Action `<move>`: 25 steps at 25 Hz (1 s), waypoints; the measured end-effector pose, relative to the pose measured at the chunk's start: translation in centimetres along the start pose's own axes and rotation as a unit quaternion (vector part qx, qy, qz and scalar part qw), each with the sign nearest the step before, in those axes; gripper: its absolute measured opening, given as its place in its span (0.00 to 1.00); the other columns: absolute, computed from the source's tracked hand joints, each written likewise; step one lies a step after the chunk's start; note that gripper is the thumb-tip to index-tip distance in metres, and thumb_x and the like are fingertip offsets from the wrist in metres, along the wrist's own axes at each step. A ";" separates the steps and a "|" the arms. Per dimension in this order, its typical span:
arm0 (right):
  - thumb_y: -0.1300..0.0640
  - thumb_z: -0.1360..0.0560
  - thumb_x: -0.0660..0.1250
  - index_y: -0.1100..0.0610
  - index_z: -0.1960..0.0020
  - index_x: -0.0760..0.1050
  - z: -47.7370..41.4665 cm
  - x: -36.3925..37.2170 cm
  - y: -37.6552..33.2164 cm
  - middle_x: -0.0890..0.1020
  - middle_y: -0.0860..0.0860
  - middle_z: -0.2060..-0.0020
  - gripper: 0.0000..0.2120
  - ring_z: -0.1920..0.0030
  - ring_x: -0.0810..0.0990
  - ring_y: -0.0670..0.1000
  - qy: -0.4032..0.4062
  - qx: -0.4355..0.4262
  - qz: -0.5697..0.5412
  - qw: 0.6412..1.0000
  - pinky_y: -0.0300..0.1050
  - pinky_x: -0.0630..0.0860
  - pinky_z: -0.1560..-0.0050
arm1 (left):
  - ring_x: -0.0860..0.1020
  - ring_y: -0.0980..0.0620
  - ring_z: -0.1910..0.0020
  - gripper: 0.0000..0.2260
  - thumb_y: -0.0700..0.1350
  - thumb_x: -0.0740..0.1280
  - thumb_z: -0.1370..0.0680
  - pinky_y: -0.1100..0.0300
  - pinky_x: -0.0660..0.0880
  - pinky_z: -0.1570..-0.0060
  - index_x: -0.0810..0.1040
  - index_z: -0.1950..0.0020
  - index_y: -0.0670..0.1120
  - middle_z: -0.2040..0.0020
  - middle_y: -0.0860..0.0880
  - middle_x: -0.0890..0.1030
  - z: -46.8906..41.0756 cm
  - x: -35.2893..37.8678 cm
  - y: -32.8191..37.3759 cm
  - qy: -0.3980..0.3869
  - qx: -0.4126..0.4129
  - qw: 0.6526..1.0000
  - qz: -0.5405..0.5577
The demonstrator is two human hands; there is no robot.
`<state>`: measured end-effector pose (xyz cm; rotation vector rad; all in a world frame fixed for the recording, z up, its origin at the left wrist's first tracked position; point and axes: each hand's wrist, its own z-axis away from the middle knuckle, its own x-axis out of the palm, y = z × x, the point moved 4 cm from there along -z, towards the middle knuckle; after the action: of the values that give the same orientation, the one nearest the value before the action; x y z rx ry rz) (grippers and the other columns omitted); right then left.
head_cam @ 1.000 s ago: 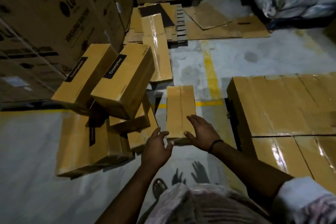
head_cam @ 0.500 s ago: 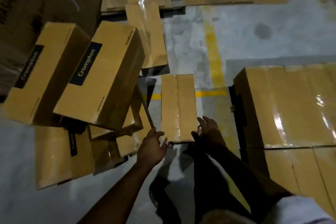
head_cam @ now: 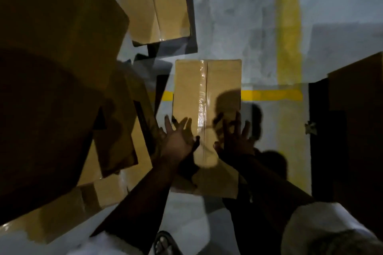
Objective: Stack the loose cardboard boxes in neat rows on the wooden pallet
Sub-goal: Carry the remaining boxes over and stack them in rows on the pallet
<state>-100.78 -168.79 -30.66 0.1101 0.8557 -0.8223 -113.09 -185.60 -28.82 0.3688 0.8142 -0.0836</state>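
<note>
grey concrete floor (head_cam: 228,16) fills the dim view, marked with yellow lines (head_cam: 288,27). one taped box (head_cam: 207,89) lies flat on the floor in the middle, across the sideways line, with its tape seam running away from the person. it sits between a tumbled pile of boxes (head_cam: 58,68) on the left, mostly in shadow, and a dark stack of boxes (head_cam: 356,120) at the right edge, apart from both. a further box (head_cam: 153,2) lies on the floor beyond it, near the top of the view.

both arms reach down to the near end of the taped box. the left hand (head_cam: 179,143) and the right hand (head_cam: 236,141) are on either side of the seam, fingers (head_cam: 238,118) straight and spread wide over the top face, curled round nothing. blur hides whether the palms press on the cardboard.

a white sleeve (head_cam: 315,221) shows at lower right, and a sandal (head_cam: 163,242) at the bottom edge.
</note>
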 end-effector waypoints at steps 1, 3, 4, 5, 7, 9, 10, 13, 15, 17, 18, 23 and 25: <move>0.37 0.23 0.65 0.48 0.18 0.35 -2.2 1.4 0.6 0.29 0.54 0.22 0.49 0.22 0.36 0.70 0.001 0.005 -0.010 1.000 0.72 0.59 0.29 | 0.41 0.36 0.19 0.38 0.70 0.63 0.29 0.34 0.58 0.25 0.56 0.21 0.65 0.17 0.41 0.47 -2.2 1.3 -0.1 -0.014 -0.025 1.000 0.008; 0.35 0.26 0.67 0.47 0.18 0.35 -5.3 3.3 1.1 0.29 0.54 0.21 0.52 0.22 0.38 0.71 -0.009 -0.008 -0.038 0.999 0.75 0.64 0.32 | 0.53 0.29 0.22 0.41 0.68 0.70 0.30 0.34 0.61 0.27 0.54 0.22 0.66 0.19 0.41 0.45 -5.2 3.1 -0.3 -0.026 -0.053 0.997 0.041; 0.34 0.27 0.67 0.47 0.18 0.37 -6.1 4.2 1.1 0.29 0.55 0.21 0.52 0.22 0.40 0.72 -0.010 -0.027 -0.039 0.999 0.75 0.67 0.35 | 0.59 0.28 0.25 0.43 0.68 0.71 0.32 0.36 0.65 0.29 0.54 0.22 0.66 0.21 0.42 0.47 -5.7 3.4 -0.4 -0.021 -0.056 0.997 0.056; 0.35 0.27 0.67 0.48 0.18 0.40 -6.2 4.5 1.0 0.30 0.56 0.21 0.51 0.23 0.42 0.72 -0.011 -0.040 -0.036 0.999 0.73 0.69 0.37 | 0.63 0.29 0.27 0.45 0.68 0.72 0.33 0.38 0.68 0.30 0.54 0.22 0.66 0.22 0.43 0.49 -5.9 3.7 -0.8 -0.013 -0.059 0.996 0.067; 0.37 0.28 0.70 0.47 0.18 0.43 -5.9 4.1 1.1 0.31 0.56 0.21 0.50 0.24 0.46 0.71 0.008 -0.035 -0.060 0.998 0.70 0.71 0.38 | 0.62 0.33 0.27 0.44 0.65 0.75 0.30 0.42 0.68 0.30 0.55 0.20 0.64 0.23 0.43 0.51 -5.6 3.5 -0.7 -0.002 -0.064 0.995 0.076; 0.36 0.28 0.70 0.46 0.18 0.44 -4.8 2.8 1.2 0.33 0.56 0.20 0.50 0.24 0.48 0.70 0.028 -0.031 -0.072 0.997 0.70 0.71 0.38 | 0.58 0.37 0.25 0.42 0.64 0.75 0.29 0.46 0.65 0.29 0.58 0.20 0.63 0.23 0.43 0.52 -4.4 2.0 0.0 0.016 -0.071 0.995 0.073; 0.34 0.28 0.69 0.46 0.18 0.45 -4.1 2.3 1.4 0.35 0.56 0.20 0.50 0.25 0.50 0.69 0.034 -0.044 -0.068 0.996 0.69 0.72 0.39 | 0.57 0.38 0.24 0.41 0.64 0.75 0.29 0.46 0.64 0.28 0.59 0.20 0.63 0.23 0.44 0.53 -3.4 1.1 0.4 0.031 -0.065 0.995 0.071; 0.26 0.31 0.58 0.47 0.20 0.53 -0.7 -1.4 1.6 0.46 0.58 0.19 0.46 0.26 0.57 0.70 0.060 -0.045 -0.028 0.997 0.69 0.71 0.38 | 0.58 0.37 0.25 0.39 0.66 0.75 0.31 0.43 0.63 0.28 0.62 0.23 0.66 0.23 0.48 0.54 0.8 -1.6 2.6 0.066 -0.032 0.994 0.078; 0.24 0.31 0.55 0.46 0.23 0.58 3.9 -5.8 1.2 0.51 0.58 0.19 0.43 0.26 0.59 0.70 0.093 -0.033 -0.015 0.995 0.67 0.67 0.34 | 0.59 0.35 0.25 0.39 0.70 0.73 0.33 0.42 0.65 0.29 0.61 0.24 0.69 0.23 0.51 0.53 5.4 -4.3 4.2 0.087 -0.012 0.993 0.079; 0.26 0.29 0.60 0.47 0.25 0.64 10.4 -11.2 1.1 0.54 0.56 0.20 0.39 0.29 0.62 0.69 0.140 -0.029 -0.018 0.990 0.63 0.67 0.34 | 0.58 0.36 0.24 0.40 0.73 0.70 0.34 0.41 0.66 0.29 0.60 0.25 0.70 0.22 0.53 0.52 11.4 -7.3 6.2 0.101 0.011 0.992 0.072; 0.27 0.28 0.62 0.47 0.26 0.67 14.3 -13.7 1.2 0.55 0.55 0.20 0.37 0.30 0.63 0.69 0.171 -0.025 -0.027 0.985 0.63 0.68 0.35 | 0.58 0.38 0.24 0.40 0.75 0.69 0.35 0.42 0.66 0.29 0.61 0.25 0.70 0.22 0.54 0.52 14.9 -8.8 7.3 0.106 0.023 0.991 0.077; 0.24 0.31 0.60 0.44 0.26 0.68 33.7 -20.9 0.5 0.56 0.53 0.19 0.40 0.29 0.62 0.69 0.239 0.026 -0.004 0.971 0.64 0.65 0.33 | 0.62 0.43 0.26 0.42 0.78 0.69 0.39 0.43 0.72 0.34 0.68 0.27 0.67 0.23 0.58 0.55 32.2 -15.0 10.7 0.144 0.074 0.979 0.125; 0.23 0.32 0.59 0.42 0.24 0.65 41.7 -21.9 0.8 0.52 0.51 0.19 0.41 0.26 0.58 0.68 0.254 0.046 0.003 0.966 0.64 0.60 0.29 | 0.62 0.41 0.27 0.42 0.78 0.69 0.39 0.41 0.72 0.34 0.70 0.27 0.65 0.23 0.57 0.56 39.4 -15.8 11.5 0.151 0.100 0.976 0.121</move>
<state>-82.31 -171.76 12.60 0.4196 1.2964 -0.8410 -94.12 -189.82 10.66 0.6789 1.0582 0.1224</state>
